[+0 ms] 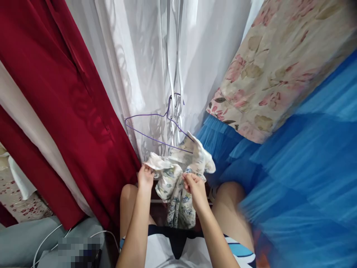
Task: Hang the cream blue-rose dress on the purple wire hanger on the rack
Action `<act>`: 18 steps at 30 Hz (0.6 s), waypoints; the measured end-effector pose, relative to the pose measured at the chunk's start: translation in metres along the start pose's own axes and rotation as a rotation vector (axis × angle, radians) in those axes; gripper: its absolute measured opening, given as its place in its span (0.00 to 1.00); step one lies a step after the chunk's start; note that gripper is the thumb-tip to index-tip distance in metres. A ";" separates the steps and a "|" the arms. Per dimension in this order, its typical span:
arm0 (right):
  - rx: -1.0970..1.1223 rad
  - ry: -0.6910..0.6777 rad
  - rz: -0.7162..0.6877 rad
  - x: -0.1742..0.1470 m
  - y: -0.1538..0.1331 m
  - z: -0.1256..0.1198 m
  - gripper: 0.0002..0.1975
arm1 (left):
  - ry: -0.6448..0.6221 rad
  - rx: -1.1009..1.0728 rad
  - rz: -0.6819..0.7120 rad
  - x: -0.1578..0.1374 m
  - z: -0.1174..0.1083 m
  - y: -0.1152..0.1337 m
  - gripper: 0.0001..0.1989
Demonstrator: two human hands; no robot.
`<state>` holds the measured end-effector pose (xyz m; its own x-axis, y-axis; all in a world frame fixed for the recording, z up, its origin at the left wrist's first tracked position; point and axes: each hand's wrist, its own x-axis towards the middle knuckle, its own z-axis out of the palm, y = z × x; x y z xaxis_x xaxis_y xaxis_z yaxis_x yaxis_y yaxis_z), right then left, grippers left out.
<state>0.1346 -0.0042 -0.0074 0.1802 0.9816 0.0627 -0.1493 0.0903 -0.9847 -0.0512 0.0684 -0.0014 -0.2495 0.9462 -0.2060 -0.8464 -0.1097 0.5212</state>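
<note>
Hanger [167, 114], one end hidden by floral garment [169, 179]

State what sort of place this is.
Likely a clothes corner, perhaps in a home: red cloth and blue cloth hang close by, and a hanger sits partly inside a garment.

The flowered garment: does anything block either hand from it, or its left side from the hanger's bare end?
Nothing visible does: the left hand and right hand hold the garment directly, and nothing shows between its left side and the bare end of the purple hanger.
</note>
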 end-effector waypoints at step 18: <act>-0.352 -0.254 -0.310 -0.030 -0.054 -0.055 0.13 | -0.907 0.869 0.136 -0.109 0.026 -0.042 0.27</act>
<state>0.1905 -0.0475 0.0351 -0.0833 0.9314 0.3542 0.2166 0.3639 -0.9059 0.0231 -0.0221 0.0206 0.3933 0.8489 0.3531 -0.1661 -0.3121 0.9354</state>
